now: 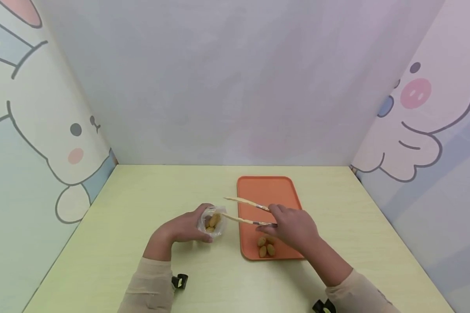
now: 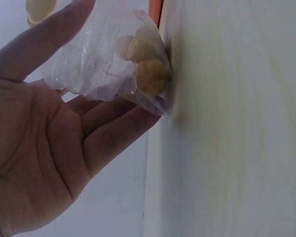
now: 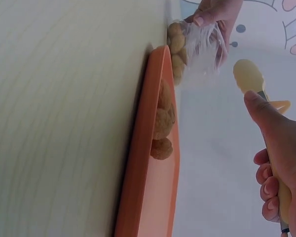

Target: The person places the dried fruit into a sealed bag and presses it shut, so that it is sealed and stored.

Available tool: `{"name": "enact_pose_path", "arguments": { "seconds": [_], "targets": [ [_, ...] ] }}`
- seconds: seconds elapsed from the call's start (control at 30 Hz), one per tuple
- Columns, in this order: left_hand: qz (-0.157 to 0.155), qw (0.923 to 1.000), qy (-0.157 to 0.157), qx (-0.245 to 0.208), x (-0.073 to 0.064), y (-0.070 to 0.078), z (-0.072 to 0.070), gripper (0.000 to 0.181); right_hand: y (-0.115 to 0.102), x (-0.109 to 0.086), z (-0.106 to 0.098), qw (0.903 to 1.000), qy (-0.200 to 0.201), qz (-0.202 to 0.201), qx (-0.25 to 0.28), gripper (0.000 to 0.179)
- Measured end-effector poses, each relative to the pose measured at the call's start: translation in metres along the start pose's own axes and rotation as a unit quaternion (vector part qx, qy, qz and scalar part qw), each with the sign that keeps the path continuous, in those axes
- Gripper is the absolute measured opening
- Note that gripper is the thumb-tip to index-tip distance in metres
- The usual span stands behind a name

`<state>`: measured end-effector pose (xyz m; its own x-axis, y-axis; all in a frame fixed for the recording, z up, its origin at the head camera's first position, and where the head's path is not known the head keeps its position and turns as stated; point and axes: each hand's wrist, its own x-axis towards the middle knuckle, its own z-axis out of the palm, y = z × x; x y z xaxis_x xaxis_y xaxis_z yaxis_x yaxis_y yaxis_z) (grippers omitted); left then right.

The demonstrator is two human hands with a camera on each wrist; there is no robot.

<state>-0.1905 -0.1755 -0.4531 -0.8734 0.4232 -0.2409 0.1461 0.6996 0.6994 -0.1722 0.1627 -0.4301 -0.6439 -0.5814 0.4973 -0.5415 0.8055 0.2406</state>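
Observation:
My left hand (image 1: 185,225) holds a clear plastic bag (image 1: 221,230) round its sides, thumb and fingers spread about it. Brown rounded pieces (image 2: 152,77), like walnuts or small potatoes, lie in the bag, which stands on the table with its mouth up. My right hand (image 1: 297,228) grips cream-tipped tongs (image 3: 248,76) above the orange tray (image 1: 264,189). The two tong arms are spread apart with nothing seen between them, and the nearer tip reaches to the bag's mouth. Several like pieces (image 1: 263,251) sit in the tray's near left corner.
A pale yellow table (image 1: 160,182) carries the tray and the bag. The tray's raised rim (image 3: 138,163) stands just right of the bag. A grey back wall (image 1: 219,87) and side walls with cartoon animals enclose the table.

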Motion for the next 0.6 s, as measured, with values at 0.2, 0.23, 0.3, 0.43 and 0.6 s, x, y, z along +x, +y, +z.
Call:
{"name": "enact_pose_path", "arguments": {
  "seconds": [0.2, 0.23, 0.3, 0.43, 0.6],
  "targets": [
    [-0.004, 1.0, 0.002, -0.001, 0.001, -0.002, 0.0, 0.091, 0.013, -0.007, 0.002, 0.9999, 0.004, 0.006, -0.011, 0.067],
    [-0.004, 1.0, 0.003, -0.002, 0.001, -0.002, 0.0, 0.091, 0.014, -0.009, 0.002, 0.9999, 0.004, 0.009, -0.01, 0.067],
    [-0.004, 1.0, 0.003, -0.004, 0.0, -0.002, 0.0, 0.091, 0.017, -0.012, 0.002, 0.9999, 0.0, 0.014, -0.009, 0.067],
    [-0.004, 1.0, 0.001, -0.008, 0.0, -0.002, 0.001, 0.092, 0.022, -0.018, -0.001, 0.9993, -0.019, 0.031, -0.004, 0.067],
    [-0.009, 0.9999, 0.003, -0.004, 0.0, -0.001, 0.001, 0.093, 0.029, -0.027, -0.006, 0.9973, -0.048, 0.055, 0.004, 0.065]
  ]
}}
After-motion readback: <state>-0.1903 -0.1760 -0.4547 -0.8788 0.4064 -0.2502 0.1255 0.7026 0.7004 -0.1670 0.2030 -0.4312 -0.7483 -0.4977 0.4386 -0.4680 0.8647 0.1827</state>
